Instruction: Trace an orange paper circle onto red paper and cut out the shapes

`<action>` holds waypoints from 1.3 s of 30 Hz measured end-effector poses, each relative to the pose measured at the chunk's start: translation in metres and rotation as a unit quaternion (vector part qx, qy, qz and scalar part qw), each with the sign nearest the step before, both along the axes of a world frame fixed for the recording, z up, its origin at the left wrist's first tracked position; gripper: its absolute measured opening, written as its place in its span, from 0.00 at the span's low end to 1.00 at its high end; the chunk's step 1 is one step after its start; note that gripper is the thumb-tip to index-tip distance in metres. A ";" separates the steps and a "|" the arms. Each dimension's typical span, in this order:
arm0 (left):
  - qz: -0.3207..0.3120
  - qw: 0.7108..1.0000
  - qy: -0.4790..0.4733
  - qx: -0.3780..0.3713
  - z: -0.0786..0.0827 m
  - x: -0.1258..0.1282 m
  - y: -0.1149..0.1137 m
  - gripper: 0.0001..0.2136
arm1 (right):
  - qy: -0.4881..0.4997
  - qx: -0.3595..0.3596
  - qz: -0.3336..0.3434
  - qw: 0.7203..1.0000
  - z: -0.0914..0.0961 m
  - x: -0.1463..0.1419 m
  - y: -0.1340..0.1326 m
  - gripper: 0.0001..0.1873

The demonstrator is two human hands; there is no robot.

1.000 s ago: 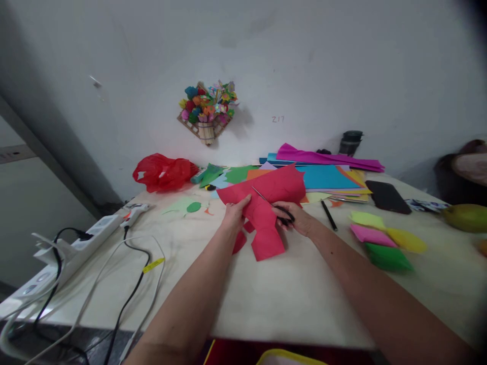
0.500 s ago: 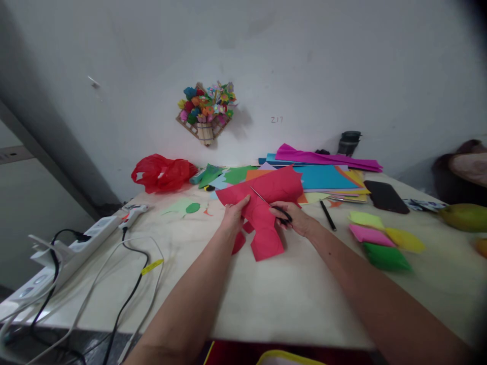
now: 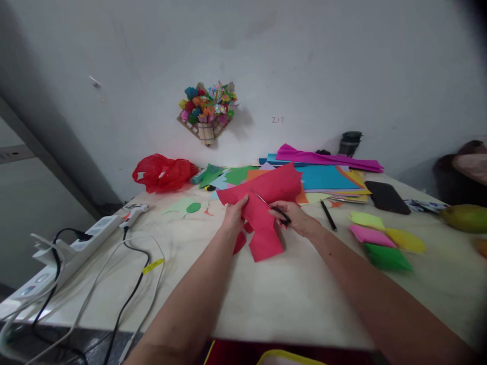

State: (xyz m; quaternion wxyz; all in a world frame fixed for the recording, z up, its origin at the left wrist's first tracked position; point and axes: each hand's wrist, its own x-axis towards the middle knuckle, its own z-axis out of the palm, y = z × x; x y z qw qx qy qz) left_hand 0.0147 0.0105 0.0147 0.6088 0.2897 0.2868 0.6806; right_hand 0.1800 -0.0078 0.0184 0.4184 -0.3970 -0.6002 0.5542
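A red sheet of paper [image 3: 266,190] is held up over the middle of the table. My left hand [image 3: 234,218] pinches its left edge, fingers closed on it. My right hand [image 3: 292,218] grips black-handled scissors [image 3: 272,205], whose blades point up-left into the sheet. A cut flap of the same paper hangs down to the tabletop [image 3: 266,241]. Small red scraps [image 3: 240,241] lie under my left wrist.
Coloured paper sheets [image 3: 323,177] are stacked at the back, with a black pen [image 3: 329,215] and phone [image 3: 387,196] to the right. Folded coloured papers [image 3: 380,241] lie right. A red plastic bag [image 3: 163,172], power strip [image 3: 72,248] and cables [image 3: 129,284] sit left. A paper-flower ornament [image 3: 207,111] hangs on the wall.
Almost nothing has moved; the scissors and my right hand shifted very slightly left along the red paper.
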 end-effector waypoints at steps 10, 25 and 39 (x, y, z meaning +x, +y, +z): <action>0.003 1.000 -0.001 0.010 -0.005 0.003 0.001 0.13 | 0.009 0.019 0.004 1.000 0.001 -0.002 -0.003 0.13; -0.020 1.000 0.024 -0.001 -0.006 0.006 0.000 0.11 | 0.013 0.018 -0.024 0.999 -0.003 -0.002 -0.001 0.16; -0.062 0.996 0.056 -0.031 -0.008 0.009 -0.003 0.12 | 0.025 0.017 -0.026 0.999 -0.007 -0.001 0.003 0.13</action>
